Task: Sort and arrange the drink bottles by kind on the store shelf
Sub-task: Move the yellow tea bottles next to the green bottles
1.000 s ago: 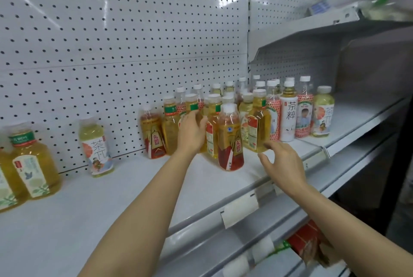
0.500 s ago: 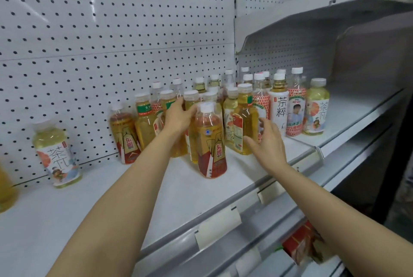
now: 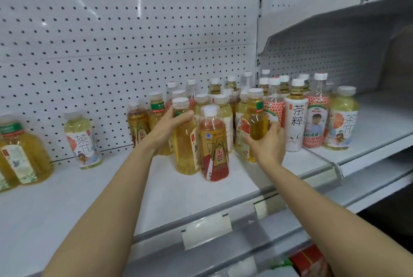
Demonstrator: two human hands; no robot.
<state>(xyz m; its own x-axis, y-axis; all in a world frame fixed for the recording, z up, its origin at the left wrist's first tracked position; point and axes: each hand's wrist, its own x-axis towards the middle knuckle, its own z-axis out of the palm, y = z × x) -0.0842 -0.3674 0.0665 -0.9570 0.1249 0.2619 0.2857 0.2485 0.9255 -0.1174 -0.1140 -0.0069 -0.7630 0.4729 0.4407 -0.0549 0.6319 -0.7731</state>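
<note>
A crowd of mixed drink bottles stands on the white shelf (image 3: pixel 111 191). My left hand (image 3: pixel 166 130) grips a yellow tea bottle (image 3: pixel 185 149) near its shoulder. Just in front of it stands an amber bottle with a red and gold label (image 3: pixel 213 145), untouched. My right hand (image 3: pixel 266 142) holds another yellow tea bottle with a red tag (image 3: pixel 254 120) from its right side. To the right stand a white-labelled bottle (image 3: pixel 296 120), a pink-labelled bottle (image 3: pixel 316 118) and a pale green bottle with an orange print (image 3: pixel 342 120).
Apart on the left stand a pale green bottle (image 3: pixel 83 140) and large yellow bottles (image 3: pixel 22 153) at the frame edge. Pegboard backs the shelf. A higher shelf (image 3: pixel 335 15) juts out at upper right. Price-tag holders (image 3: pixel 205 229) line the front rail; red packs (image 3: pixel 310 261) lie below.
My right hand has moved from the shelf's front edge up to the yellow bottle and closed round it. My left hand stays on its bottle. The view has shifted.
</note>
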